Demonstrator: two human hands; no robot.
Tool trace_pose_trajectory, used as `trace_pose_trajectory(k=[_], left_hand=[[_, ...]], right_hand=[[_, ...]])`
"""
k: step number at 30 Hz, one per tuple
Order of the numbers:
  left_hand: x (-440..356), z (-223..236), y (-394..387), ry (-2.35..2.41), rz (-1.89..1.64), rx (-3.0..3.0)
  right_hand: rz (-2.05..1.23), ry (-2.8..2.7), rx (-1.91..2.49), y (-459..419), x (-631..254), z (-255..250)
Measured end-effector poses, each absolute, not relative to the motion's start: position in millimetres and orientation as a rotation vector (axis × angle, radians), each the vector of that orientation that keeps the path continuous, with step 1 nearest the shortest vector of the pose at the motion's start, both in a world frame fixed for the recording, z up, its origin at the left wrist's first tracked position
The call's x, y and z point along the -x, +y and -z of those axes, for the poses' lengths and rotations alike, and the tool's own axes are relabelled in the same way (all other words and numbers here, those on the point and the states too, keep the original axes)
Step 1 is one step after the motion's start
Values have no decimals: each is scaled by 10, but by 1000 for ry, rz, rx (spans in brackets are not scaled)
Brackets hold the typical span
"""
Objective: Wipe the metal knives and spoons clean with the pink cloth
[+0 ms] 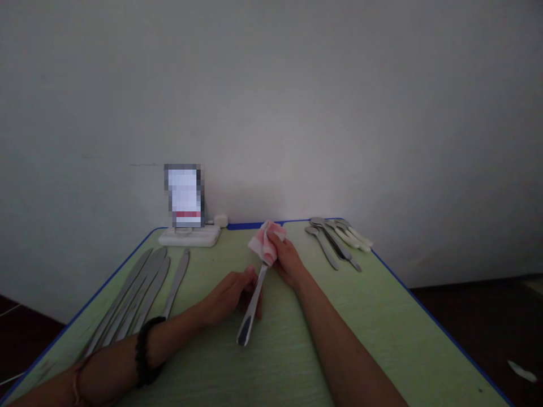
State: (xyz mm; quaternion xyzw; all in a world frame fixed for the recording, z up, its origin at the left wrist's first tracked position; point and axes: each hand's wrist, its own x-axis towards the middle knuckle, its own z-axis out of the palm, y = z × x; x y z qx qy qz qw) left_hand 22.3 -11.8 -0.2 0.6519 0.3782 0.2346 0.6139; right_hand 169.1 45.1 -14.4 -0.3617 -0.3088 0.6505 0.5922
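Cloth [267, 243], pink and white, is bunched around the far end of a shiny handle [252, 308] and hides that end. The right hand [289, 261] squeezes the cloth in its fingers. The left hand [231, 291] has its fingers bent around the handle, near the cloth. On the green bench [280, 362], knives [143, 282] lie left of the cloth and spoons [333, 240] lie right of it.

Held utensil [253, 311]: metal, smooth, glossy handle with bright and dark reflections. Pink-and-white cloth [263, 244]: soft, matt, crumpled. Knives [142, 291]: smooth metal, satin grey. Spoons [317, 221]: metal, low sheen. Pale handles [351, 242] nearby: smooth, plastic-looking. Tabletop [271, 367]: smooth, faintly streaked, slight sheen. White base [193, 237] under the screen: smooth, plastic-looking. Wall [339, 113]: matt, paint-like. Bracelet [145, 351]: dark beads, bumpy.
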Motion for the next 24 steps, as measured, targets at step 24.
trace_pose_trajectory(k=[24], left_hand=[[-249,-65,-125,989,-545,-1637]], right_hand=[[-1465,-576,743,477,-1739,126]])
